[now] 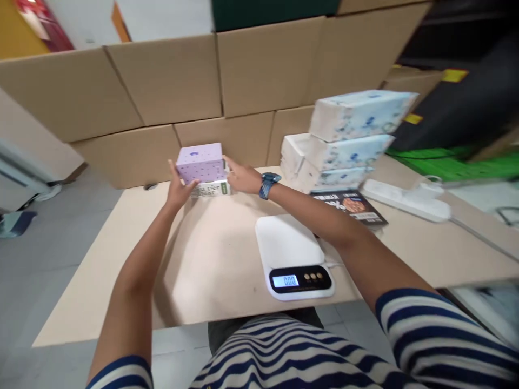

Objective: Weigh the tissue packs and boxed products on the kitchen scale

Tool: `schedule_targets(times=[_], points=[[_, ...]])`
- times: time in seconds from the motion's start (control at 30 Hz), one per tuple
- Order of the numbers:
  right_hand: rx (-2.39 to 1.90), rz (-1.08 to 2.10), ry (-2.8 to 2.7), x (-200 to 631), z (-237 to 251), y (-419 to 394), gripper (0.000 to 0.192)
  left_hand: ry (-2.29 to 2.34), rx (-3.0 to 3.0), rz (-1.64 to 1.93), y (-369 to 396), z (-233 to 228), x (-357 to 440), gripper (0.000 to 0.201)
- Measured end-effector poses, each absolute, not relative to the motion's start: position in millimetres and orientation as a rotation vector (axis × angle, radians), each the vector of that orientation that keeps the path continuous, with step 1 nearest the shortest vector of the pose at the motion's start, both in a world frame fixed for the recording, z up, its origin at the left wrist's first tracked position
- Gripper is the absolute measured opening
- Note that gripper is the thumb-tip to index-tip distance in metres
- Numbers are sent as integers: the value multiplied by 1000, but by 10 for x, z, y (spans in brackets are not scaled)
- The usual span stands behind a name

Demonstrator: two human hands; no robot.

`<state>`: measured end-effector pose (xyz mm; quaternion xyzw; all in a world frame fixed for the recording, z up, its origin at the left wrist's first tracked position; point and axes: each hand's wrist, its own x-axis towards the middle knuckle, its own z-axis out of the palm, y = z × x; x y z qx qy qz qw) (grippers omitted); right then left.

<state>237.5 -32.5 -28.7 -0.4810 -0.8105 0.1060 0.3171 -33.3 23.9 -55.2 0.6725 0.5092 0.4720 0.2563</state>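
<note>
While both arms stretched to the far side of the table, the left hand and the right hand pressed flat against opposite ends of the lilac packet, palms open and fingers spread rather than curled, so the packet was clamped between them more than gripped by either. It sat at the far edge of the table, left of centre, just in front of the stacked cardboard boxes, and seemed to rest on a smaller white packet beneath it; whether the hands also caught that lower one could not be told. To handle it well, the squeeze would have needed to stay even from both sides and level, since a soft pack held by its ends can sag or slip, and the lower packet might drag along. The right wrist wore a blue watch. The kitchen scale stood well nearer and to the right, its platform bare and its display lit. Further right lay a stack of pale blue packets, a dark printed packet near it, and a white power strip.
</note>
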Motion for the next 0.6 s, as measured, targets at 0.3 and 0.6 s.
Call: schedule_targets(times=[0.3,0.6], points=[[-1260,-206,-2159,3159,-860,-2183,50,1108,1833,1470,-933,-647,168,119],[-1479,-329,-1338,4384,-1364,-2754,49,804,1420,792,-1593,-293,1592,91]])
